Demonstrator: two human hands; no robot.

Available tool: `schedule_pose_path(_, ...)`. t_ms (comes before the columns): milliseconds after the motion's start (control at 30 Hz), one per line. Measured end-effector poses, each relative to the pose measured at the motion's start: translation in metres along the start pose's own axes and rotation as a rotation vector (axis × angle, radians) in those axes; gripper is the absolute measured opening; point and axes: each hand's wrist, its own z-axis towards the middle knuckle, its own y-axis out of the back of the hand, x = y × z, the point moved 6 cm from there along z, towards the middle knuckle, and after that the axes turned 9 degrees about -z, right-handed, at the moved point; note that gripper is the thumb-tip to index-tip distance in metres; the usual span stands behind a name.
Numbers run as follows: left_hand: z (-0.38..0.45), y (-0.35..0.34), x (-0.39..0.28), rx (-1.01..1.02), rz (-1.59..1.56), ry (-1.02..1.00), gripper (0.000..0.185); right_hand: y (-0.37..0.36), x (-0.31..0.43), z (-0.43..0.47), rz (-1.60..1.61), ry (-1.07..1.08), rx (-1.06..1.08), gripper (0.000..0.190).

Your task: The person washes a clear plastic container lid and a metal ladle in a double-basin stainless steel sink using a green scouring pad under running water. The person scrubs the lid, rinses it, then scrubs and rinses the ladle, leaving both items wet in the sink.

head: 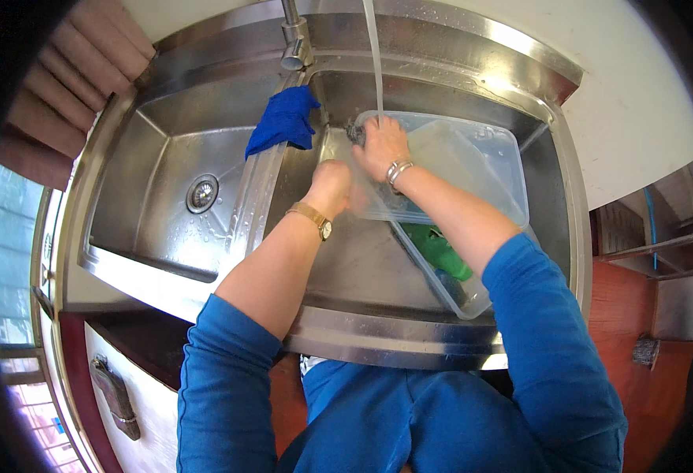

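Note:
In the right basin of a stainless steel sink (358,266), a translucent plastic lid or shallow container (470,154) is tilted over another clear plastic container (470,301) with green and dark things inside. My right hand (384,145) presses a grey scouring pad (356,133) against the upper piece's left end, under running water (375,65). My left hand (332,183) is curled at that piece's left edge, slightly blurred; its fingertips are mostly hidden, and its grip is unclear.
A blue cloth (281,121) hangs over the divider between the basins, below the steel faucet base (295,50). The left basin has a drain strainer (203,194). A pale counter (630,118) lies to the right and a brown curtain (74,77) at upper left.

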Motion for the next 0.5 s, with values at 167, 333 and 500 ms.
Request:
schedule_pose_path(167, -0.034, -0.014, -0.023, -0.084, -0.413, 0.232, 0.026, 0.019, 0.006, -0.071, 0.173, 0.369, -0.012, 0.044)
schedule_pose_path(333, -0.047, -0.024, -0.035, -0.026, -0.343, 0.283, 0.022, 0.039, -0.053, -0.094, 0.138, 0.356, 0.142, 0.047)
schedule_pose_path(500, -0.041, -0.023, -0.032, 0.051, -0.231, 0.255, 0.017, 0.021, -0.032, -0.082, 0.014, 0.169, 0.112, 0.055)
